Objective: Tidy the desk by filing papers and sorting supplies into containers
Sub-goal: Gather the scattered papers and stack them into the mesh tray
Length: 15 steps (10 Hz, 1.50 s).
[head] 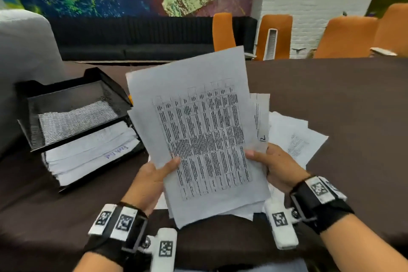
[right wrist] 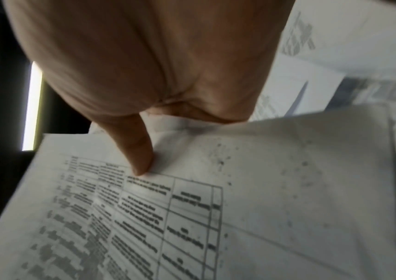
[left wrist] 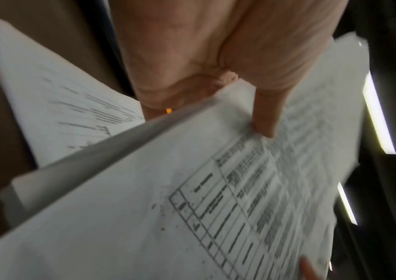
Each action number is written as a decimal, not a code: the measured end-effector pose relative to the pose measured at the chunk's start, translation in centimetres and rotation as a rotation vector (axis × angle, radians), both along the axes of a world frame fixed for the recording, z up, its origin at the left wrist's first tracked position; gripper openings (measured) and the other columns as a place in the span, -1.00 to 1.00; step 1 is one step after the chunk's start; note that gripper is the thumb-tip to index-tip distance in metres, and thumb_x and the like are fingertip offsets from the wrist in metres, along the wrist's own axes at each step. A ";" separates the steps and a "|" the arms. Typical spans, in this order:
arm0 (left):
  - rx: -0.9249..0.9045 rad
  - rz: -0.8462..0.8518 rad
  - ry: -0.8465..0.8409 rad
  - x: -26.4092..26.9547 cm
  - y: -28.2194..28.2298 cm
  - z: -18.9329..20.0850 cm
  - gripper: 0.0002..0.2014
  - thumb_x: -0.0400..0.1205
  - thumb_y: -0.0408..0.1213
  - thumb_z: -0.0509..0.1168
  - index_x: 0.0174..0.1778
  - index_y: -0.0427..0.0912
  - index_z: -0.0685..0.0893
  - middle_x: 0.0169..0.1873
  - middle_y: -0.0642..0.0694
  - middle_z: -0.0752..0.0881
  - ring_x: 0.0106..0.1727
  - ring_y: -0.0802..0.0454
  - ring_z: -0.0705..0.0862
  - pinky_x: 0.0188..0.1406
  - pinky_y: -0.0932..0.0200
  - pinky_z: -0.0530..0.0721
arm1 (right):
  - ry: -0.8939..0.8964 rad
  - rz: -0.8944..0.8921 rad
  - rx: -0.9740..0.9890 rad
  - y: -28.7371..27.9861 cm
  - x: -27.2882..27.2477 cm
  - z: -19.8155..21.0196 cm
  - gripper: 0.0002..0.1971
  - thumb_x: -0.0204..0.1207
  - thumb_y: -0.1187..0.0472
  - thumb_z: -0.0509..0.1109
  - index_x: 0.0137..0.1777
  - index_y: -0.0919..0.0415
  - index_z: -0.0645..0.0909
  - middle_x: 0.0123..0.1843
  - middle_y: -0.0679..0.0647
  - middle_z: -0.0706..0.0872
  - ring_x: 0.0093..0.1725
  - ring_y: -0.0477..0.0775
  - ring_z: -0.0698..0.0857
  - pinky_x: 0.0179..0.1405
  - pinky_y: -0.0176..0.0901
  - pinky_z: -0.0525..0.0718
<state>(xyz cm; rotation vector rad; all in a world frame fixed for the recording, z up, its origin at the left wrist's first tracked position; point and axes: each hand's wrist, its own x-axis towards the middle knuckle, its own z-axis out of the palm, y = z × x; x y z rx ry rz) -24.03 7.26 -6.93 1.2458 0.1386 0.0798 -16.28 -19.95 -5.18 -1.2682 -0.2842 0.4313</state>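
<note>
A stack of white papers (head: 198, 130) with a printed table on the top sheet is held up over the dark brown desk (head: 331, 99). My left hand (head: 154, 174) grips its lower left edge, thumb on top. My right hand (head: 271, 163) grips the lower right edge the same way. In the left wrist view the left hand (left wrist: 252, 91) pinches the stack of papers (left wrist: 168, 208). In the right wrist view the right hand (right wrist: 144, 132) presses its thumb on the stack of papers (right wrist: 216, 208). More loose sheets (head: 295, 137) lie on the desk behind the stack.
A black mesh two-tier paper tray (head: 72, 117) stands at the left, its lower tier full of papers (head: 92, 154). Orange chairs (head: 273, 35) stand beyond the desk's far edge. A grey chair back (head: 24, 62) rises at the far left.
</note>
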 end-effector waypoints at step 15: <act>0.563 0.340 0.522 5.7 2.6 -2.2 -0.64 0.72 -0.37 0.25 0.36 -0.54 0.55 0.32 -0.51 0.60 0.36 -0.42 0.59 0.22 -0.05 0.57 | -0.509 -0.017 -1.412 2.2 6.4 -1.8 -0.06 0.40 -0.19 0.51 0.71 -0.05 0.12 0.72 0.05 0.20 0.70 0.17 0.18 0.63 0.14 0.27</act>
